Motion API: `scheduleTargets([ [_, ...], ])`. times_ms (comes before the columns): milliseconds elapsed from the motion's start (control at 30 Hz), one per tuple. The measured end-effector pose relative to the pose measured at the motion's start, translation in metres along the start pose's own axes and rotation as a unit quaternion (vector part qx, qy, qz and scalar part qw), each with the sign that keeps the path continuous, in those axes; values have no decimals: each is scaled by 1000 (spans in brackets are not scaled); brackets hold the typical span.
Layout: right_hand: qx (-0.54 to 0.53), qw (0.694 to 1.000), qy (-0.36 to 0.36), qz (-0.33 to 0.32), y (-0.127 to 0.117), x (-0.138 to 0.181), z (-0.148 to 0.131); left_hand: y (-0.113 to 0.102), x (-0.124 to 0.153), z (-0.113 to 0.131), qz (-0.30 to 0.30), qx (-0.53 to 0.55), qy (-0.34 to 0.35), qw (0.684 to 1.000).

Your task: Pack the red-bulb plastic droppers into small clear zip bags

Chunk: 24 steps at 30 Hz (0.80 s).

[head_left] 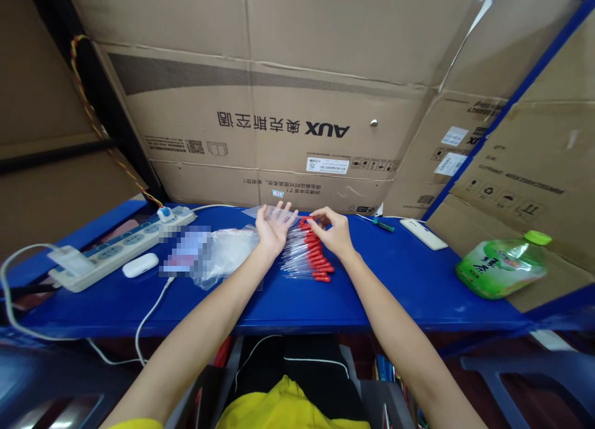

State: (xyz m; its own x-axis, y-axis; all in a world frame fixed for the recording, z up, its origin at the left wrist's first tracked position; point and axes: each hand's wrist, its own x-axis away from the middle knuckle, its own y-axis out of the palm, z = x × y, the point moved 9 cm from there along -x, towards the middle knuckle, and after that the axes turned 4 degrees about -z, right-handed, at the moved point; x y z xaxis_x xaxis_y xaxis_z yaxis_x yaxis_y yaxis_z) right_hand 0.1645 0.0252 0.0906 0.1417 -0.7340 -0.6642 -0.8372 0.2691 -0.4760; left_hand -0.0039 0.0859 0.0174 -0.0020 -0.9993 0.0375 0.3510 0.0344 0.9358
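A row of clear plastic tubes with red caps (310,255) lies on the blue table (400,286) in front of me. My left hand (273,228) is palm up with its fingers spread, holding a small clear plastic bag (274,214) at the row's left end. My right hand (333,230) is over the far right end of the row, its fingers pinched on one red-capped tube (308,220).
A pile of clear plastic bags (223,252) lies left of my hands. Further left are a white power strip (121,246), a white earbud case (140,265) and cables. A green bottle (502,265) lies at the right, with a white phone (423,234) and green screwdriver (382,224). Cardboard boxes (279,125) wall the back.
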Motion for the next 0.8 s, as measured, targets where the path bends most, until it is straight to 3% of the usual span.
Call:
scheduleTargets([
  [333, 71, 996, -28, -55, 35, 7, -4, 19, 15, -26, -72, -21, -40, 996],
  [600, 83, 986, -105, -99, 40, 8, -21, 24, 17, -25, -96, -23, -31, 995],
  [800, 81, 990, -73, -85, 38, 7, -15, 25, 21, -22, -65, -29, -32, 997],
])
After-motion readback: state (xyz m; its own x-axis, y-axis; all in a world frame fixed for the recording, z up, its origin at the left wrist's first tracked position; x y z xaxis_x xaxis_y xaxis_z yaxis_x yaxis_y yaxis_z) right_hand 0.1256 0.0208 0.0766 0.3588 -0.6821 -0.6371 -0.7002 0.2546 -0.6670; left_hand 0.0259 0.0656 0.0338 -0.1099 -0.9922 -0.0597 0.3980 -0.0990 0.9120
